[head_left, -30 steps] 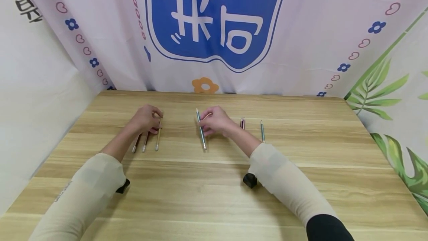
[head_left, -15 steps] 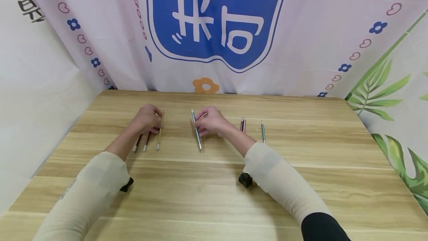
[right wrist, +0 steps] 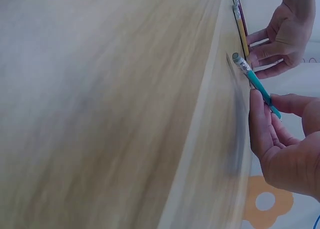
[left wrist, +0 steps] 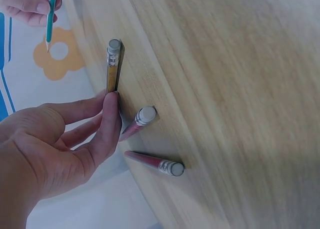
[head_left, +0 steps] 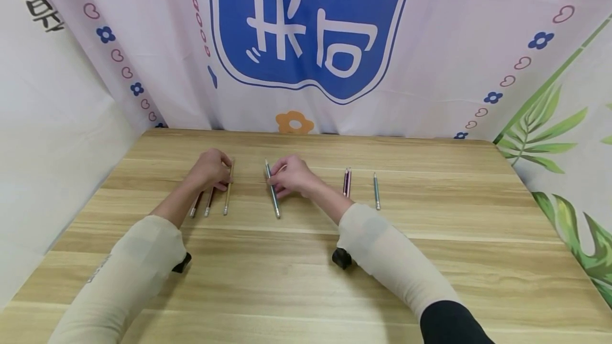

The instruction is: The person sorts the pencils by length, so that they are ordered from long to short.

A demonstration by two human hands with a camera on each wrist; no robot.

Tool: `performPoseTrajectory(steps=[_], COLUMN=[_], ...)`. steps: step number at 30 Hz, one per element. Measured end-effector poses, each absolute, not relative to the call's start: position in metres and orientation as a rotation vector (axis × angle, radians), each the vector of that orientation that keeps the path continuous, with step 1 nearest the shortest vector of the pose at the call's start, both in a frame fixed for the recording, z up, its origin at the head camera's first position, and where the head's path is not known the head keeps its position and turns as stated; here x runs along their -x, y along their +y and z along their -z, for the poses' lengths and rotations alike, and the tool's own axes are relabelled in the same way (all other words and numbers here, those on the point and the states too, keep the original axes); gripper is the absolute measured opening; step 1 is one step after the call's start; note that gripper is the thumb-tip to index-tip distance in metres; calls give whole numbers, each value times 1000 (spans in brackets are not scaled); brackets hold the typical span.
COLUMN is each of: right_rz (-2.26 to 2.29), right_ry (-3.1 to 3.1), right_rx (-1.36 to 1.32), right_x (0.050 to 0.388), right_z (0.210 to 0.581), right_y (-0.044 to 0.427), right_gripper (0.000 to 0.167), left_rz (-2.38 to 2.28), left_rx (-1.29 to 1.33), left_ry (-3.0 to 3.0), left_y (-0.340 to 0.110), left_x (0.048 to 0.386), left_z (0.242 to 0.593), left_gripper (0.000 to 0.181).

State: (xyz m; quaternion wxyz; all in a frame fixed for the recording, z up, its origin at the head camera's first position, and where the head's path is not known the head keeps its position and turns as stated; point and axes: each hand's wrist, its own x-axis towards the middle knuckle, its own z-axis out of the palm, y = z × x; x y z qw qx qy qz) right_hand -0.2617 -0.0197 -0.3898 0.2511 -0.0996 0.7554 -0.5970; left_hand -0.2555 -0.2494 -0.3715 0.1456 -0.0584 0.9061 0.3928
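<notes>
My left hand point(head_left: 210, 169) pinches a yellow pencil point(left wrist: 111, 76), which lies on the table with its eraser end toward me. Beside it, partly under that hand, are two dark red pencils, one nearer point(left wrist: 134, 128) and one farther left point(left wrist: 150, 160). Between thumb and fingertips, my right hand point(head_left: 292, 175) holds a teal pencil point(right wrist: 257, 83) by its middle. In the right wrist view this pencil is raised off the wood, with a shadow apart from it. It is right of the yellow pencil, and a gap separates the two.
Farther right on the wooden table point(head_left: 296, 280) lie two dark purplish pencils point(head_left: 347, 182) side by side, partly behind my right forearm. Another teal pencil point(head_left: 376, 191) lies beyond them. A printed curtain point(head_left: 430, 68) hangs along the table's back edge.
My right hand has carried the teal pencil leftward, closer to the left hand. The other teal pencil's eraser end has come out from behind my right sleeve. My left hand stays nearly still.
</notes>
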Motion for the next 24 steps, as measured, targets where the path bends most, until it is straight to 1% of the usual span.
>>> performPoseTrajectory(steps=[9, 24], right_rz=[1631, 1617], right_ry=[2042, 2064], right_rx=[271, 241], right_x=[258, 257], right_z=[389, 392], right_y=[-34, -51], right_gripper=[12, 12], left_rz=[-1147, -1147], left_rx=[175, 181], left_ry=[2587, 2538], left_y=[-250, -249], left_x=[255, 258], left_z=[370, 367], left_gripper=[50, 51])
